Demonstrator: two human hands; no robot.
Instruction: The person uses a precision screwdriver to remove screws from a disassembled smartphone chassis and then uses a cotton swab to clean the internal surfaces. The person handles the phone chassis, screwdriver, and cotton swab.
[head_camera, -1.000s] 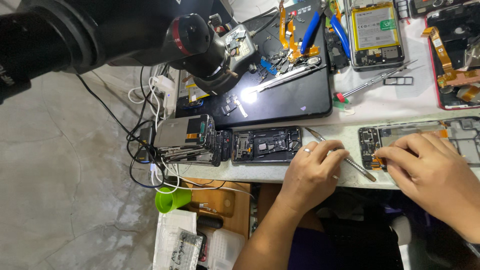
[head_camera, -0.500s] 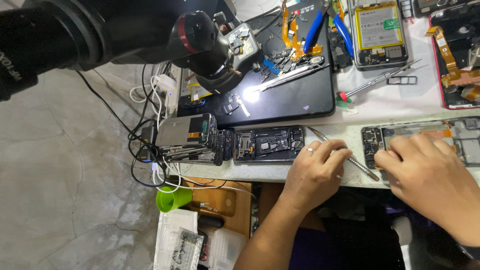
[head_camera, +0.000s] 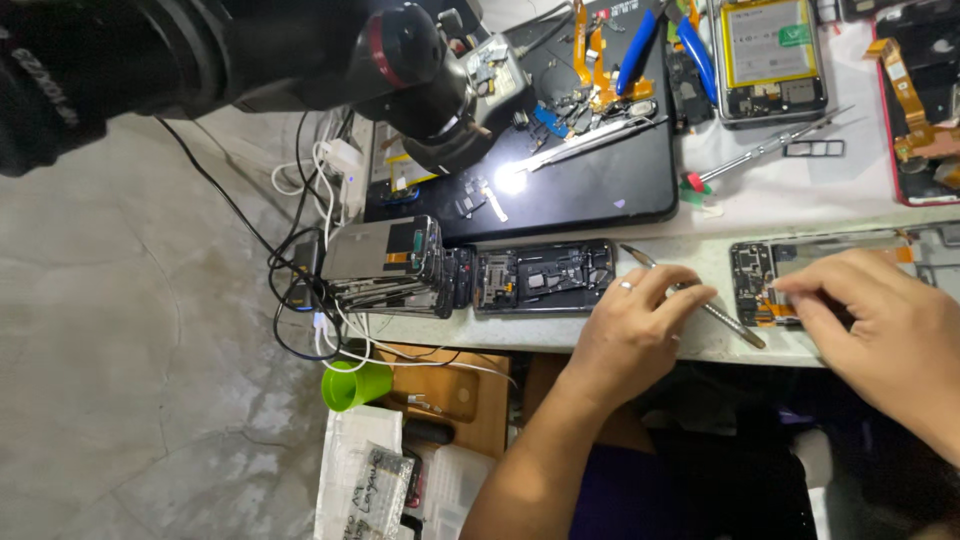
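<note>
Cluttered with phone parts, the white table (head_camera: 600, 335) is carrying an opened phone (head_camera: 800, 275). Left hand (head_camera: 635, 335) is pinching metal tweezers (head_camera: 690, 298) in a closed grip; right hand (head_camera: 880, 325) is pressing its fingertips (head_camera: 795, 290) onto the phone, holding nothing.

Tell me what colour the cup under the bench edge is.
Bright green; the cup shows in the head view, below the tangle of cables.
</note>
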